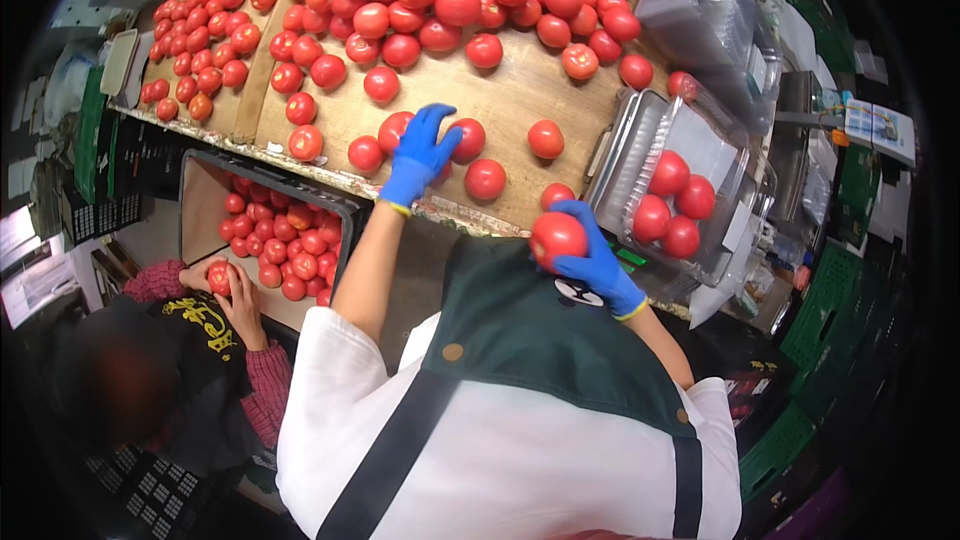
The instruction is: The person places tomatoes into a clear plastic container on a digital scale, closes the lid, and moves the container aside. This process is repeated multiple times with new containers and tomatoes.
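The left hand (blue-gloved) lies spread over a tomato near the wooden desk's front edge, with bare wood open just beyond it. The right hand curls around another tomato off the desk's edge, beside a clear tray holding four tomatoes.

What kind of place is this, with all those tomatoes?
Probably a produce packing or sorting station. Loose tomatoes cover a wooden table, a clear tray holds four of them, and a crate below holds more. Blue-gloved hands sort them.
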Demonstrator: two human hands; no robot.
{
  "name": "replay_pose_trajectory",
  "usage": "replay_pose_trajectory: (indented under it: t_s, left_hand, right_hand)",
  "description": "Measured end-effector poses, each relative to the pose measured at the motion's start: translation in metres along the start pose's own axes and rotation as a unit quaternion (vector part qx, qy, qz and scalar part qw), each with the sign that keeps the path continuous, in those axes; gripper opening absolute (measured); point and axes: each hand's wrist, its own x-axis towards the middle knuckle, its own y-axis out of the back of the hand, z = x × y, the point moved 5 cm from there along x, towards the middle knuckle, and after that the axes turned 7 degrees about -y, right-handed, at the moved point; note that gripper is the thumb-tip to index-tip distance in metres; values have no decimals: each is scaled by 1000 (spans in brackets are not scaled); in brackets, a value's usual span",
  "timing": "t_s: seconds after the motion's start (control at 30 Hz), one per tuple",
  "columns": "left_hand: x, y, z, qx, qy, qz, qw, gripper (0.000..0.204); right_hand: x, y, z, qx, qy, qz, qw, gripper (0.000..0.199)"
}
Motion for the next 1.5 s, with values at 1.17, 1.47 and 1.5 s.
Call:
replay_pose_trajectory:
  t_s: [1.17, 1.47, 1.5]
  left_hand:
    - [254, -179, 115, -79, -83, -9, 993, 67]
    - [133, -216, 244, 205, -434, -178, 859, 62]
    - [127, -213, 242, 215, -434, -186, 855, 61]
  right_hand:
    - [-119, 186, -75, -50, 199, 375, 904, 57]
    - [-37, 211, -102, -613, 209, 479, 592, 61]
    - [-46, 207, -96, -625, 207, 490, 571, 57]
